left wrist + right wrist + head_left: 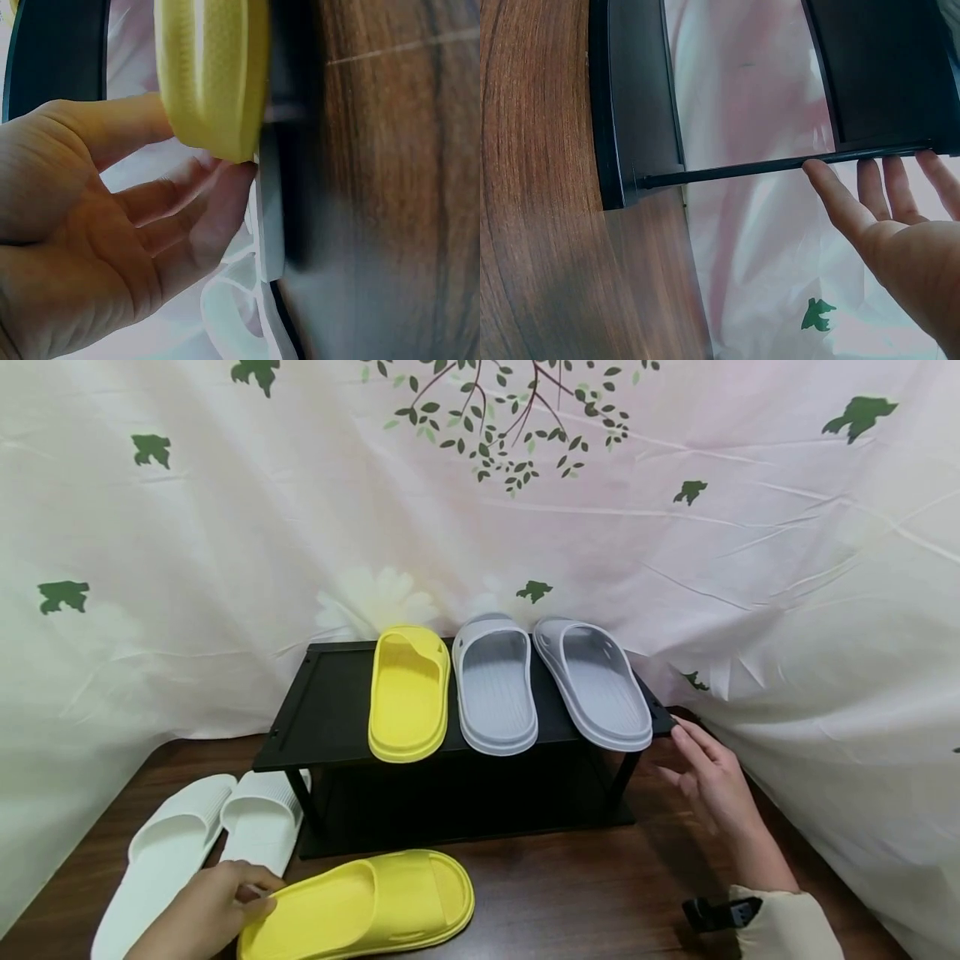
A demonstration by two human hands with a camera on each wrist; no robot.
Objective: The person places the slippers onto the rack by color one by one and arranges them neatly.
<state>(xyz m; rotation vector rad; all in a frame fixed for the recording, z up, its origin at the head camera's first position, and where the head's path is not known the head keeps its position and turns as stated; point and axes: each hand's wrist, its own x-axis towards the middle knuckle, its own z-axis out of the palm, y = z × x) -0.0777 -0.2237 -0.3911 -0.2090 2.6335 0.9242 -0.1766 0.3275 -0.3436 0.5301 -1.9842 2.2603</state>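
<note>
In the head view my left hand [202, 910] pinches the heel end of a yellow slipper [420, 893], whose toe points right in front of the black shoe rack [322, 693]. The left wrist view has the thumb on one side of the yellow sole [214, 82] and the fingers on the other. Extended fingers of my right hand [720, 785] touch the right edge of the rack's top shelf. From the right wrist, these fingertips [814, 165] lie against the thin black side bar [735, 174]. Another yellow slipper [408, 702] rests on the top shelf.
Beside that slipper on the shelf sit two grey slippers, one in the middle [498, 693] and one angled at the right [600, 685]. Two white slippers [172, 835] lie on the brown wooden surface [570, 902] at left. A leaf-printed curtain [225, 568] hangs behind and around.
</note>
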